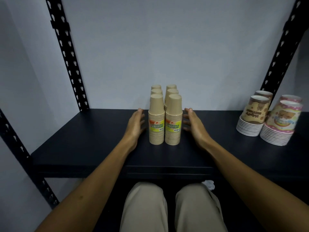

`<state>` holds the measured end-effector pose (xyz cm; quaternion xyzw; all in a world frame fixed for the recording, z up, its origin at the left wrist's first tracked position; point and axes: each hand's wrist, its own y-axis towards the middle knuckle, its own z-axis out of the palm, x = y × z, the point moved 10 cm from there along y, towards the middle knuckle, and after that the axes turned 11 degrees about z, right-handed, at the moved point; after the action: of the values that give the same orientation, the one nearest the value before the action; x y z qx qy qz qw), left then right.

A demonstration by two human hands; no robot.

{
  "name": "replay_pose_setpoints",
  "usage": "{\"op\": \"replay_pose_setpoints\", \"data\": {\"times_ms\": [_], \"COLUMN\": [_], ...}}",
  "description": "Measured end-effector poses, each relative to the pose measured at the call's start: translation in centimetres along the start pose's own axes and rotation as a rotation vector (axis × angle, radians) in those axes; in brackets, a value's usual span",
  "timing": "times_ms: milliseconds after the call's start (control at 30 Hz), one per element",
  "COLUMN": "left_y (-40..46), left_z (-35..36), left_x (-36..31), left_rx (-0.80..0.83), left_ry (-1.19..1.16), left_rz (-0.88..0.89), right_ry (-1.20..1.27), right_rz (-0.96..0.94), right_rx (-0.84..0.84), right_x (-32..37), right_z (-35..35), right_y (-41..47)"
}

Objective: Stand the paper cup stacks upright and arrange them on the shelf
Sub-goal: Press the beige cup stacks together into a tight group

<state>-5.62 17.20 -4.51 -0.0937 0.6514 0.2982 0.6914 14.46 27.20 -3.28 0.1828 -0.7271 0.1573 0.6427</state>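
Several tan paper cup stacks (164,118) stand upright, mouths down, in two rows running back from the middle of the dark shelf (83,143). The two front stacks carry yellow labels. My left hand (136,123) is open just left of the left front stack, palm facing it, a small gap between. My right hand (192,122) is open just right of the right front stack, fingers spread, also apart from it. Neither hand holds anything.
At the right end of the shelf stand several printed cup stacks, brown patterned ones (254,118) and pink patterned ones (282,124), mouths down. Black perforated uprights (66,54) frame the shelf on both sides. A grey wall lies behind. My knees are below the shelf's front edge.
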Motion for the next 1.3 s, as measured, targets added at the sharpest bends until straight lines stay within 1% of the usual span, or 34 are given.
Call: {"op": "replay_pose_setpoints", "data": {"times_ms": [100, 233, 300, 433, 600, 767, 900, 1033, 1300], "left_y": [-1.3, -2.2, -2.0, -1.9, -2.2, -4.0, -4.9, -4.8, -4.8], "left_z": [-1.4, -1.5, -1.1, 0.2, 0.4, -0.5, 0.2, 0.2, 0.3], "left_x": [-0.2, -1.0, -1.1, -1.6, -1.7, -2.0, -2.4, -2.2, -2.3], "left_rx": [-0.02, 0.011, 0.039, 0.097, 0.104, 0.149, 0.231, 0.209, 0.215], "left_ry": [0.019, 0.12, 0.152, 0.147, 0.14, 0.141, 0.276, 0.431, 0.48], "left_rz": [0.03, 0.095, 0.099, 0.093, 0.093, 0.159, 0.189, 0.195, 0.216], "right_ry": [-0.039, -0.091, -0.103, -0.086, -0.062, -0.126, -0.191, -0.256, -0.331], "right_rz": [-0.022, -0.065, -0.082, -0.089, -0.085, -0.13, -0.173, -0.198, -0.195], "right_rx": [0.008, 0.008, 0.022, 0.027, 0.037, 0.0, 0.051, 0.036, 0.023], "right_x": [-0.3, 0.1, 0.5, 1.1, 1.0, 0.5, 1.0, 1.2, 0.9], "right_z": [-0.7, -0.4, 0.1, 0.8, 0.8, -0.4, 0.3, 0.7, 0.8], "right_y": [-0.8, -1.5, -1.7, -1.9, -2.3, -3.6, -4.8, -5.1, -4.9]}}
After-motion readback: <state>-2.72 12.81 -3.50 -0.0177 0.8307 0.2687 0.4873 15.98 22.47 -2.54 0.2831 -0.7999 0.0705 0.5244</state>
